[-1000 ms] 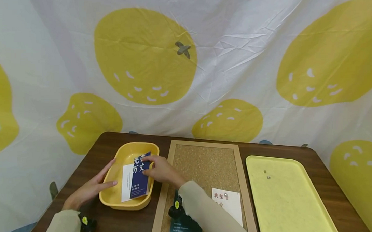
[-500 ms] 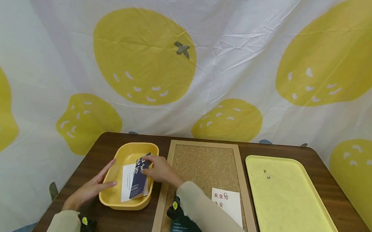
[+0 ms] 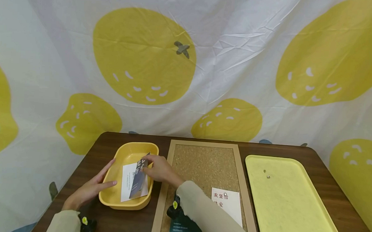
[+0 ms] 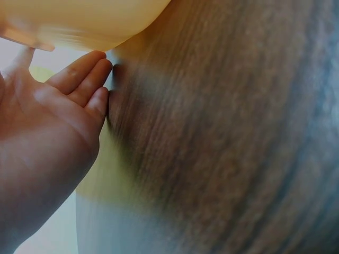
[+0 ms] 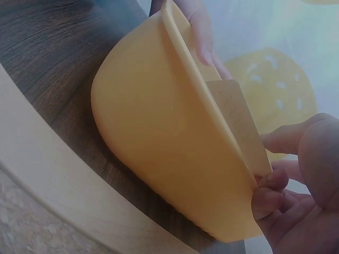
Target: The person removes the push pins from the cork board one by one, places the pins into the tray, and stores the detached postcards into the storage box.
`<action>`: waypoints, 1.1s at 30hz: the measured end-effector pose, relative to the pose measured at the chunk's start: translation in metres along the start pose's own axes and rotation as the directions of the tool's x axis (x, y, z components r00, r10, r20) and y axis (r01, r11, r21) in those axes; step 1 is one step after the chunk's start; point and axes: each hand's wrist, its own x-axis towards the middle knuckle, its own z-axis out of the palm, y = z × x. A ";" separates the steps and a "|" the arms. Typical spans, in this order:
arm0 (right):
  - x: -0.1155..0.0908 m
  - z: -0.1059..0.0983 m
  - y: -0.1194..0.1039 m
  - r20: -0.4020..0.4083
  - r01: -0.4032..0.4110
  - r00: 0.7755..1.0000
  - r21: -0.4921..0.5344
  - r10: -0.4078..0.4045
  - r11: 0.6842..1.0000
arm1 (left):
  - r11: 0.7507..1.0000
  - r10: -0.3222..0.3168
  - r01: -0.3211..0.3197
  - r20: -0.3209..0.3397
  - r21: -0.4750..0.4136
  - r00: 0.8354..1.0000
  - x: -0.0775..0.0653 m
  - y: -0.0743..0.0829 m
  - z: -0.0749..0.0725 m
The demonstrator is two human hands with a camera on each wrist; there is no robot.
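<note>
A yellow plastic basin [image 3: 109, 200] stands on the left of the table. My left hand [image 3: 89, 189] holds its left side, thumb over the rim and fingers along the outside; the left wrist view shows these fingers [image 4: 87, 79] fairly straight against the wall. Inside the basin, my right hand [image 3: 161, 169] pinches a dark blue postcard [image 3: 139, 181] with white characters by its right edge, thumb and fingertips on either side. This card is tilted up. A white card [image 3: 127, 182] with small print lies beneath it. In the right wrist view the postcard's pale back [image 5: 241, 124] rises above the rim.
Right of the basin lies a framed cork board [image 3: 202, 164]. On it are a white card with red characters [image 3: 232, 206], a pin in its top, and a dark green card [image 3: 185, 228] partly under the right arm. A yellow tray [image 3: 293, 201] farther right bears two small pins [image 3: 268, 177].
The blue postcard has tilted, its face turning toward the left so that it looks narrower and greyer, and more of the white card shows. Both hands have stayed nearly in place.
</note>
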 end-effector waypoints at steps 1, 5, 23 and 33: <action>0.000 0.000 0.000 -0.001 0.000 1.000 0.002 0.000 1.000 | 1.000 0.003 -0.003 0.002 0.000 1.000 0.000 0.000 0.000; 0.000 0.000 0.001 -0.006 -0.014 1.000 0.004 0.014 1.000 | 1.000 0.000 0.000 0.004 0.000 1.000 0.000 0.000 0.000; -0.004 -0.002 -0.009 0.003 -0.059 0.998 -0.019 0.059 0.998 | 1.000 -0.030 0.030 -0.003 0.007 1.000 0.001 0.001 -0.001; -0.005 0.001 -0.014 0.008 -0.080 0.997 -0.090 0.081 0.993 | 1.000 -0.022 0.022 -0.004 0.008 1.000 0.000 0.000 -0.001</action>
